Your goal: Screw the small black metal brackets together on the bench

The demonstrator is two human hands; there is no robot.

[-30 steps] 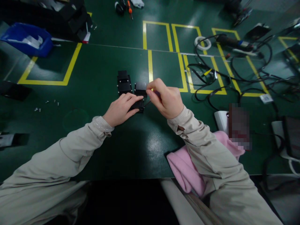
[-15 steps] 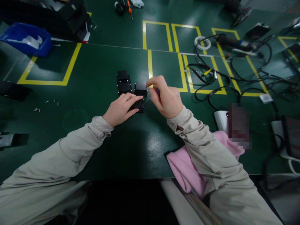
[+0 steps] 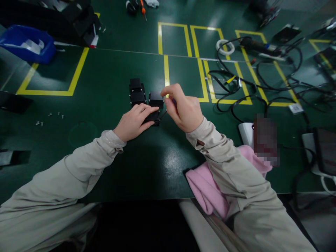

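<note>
My left hand [image 3: 132, 122] grips a small black block [image 3: 155, 118] on the table, fingers over its far side and thumb along its near side. Much of that block is hidden under the hand. In my right hand [image 3: 185, 108], fingers curled, is a small screwdriver [image 3: 163, 114]. Only its thin dark shaft shows, slanting down to the block's right end, where small bright screws stick out. Its handle is concealed by the hand. Just beyond lies a second black block [image 3: 156, 98], and a stepped pair of black blocks [image 3: 137, 91] sits left of it.
Loose screws [image 3: 39, 123] lie at the left on the green table [image 3: 115, 168]. A blue bin [image 3: 27, 45] stands far left. Tangled black cables [image 3: 236, 92] and a white ring [image 3: 225, 47] spread over the right. A pink cloth [image 3: 206, 185] lies under my right forearm.
The whole view has shifted slightly, so everything appears a little further left. Both hands keep nearly the same pose at the block.
</note>
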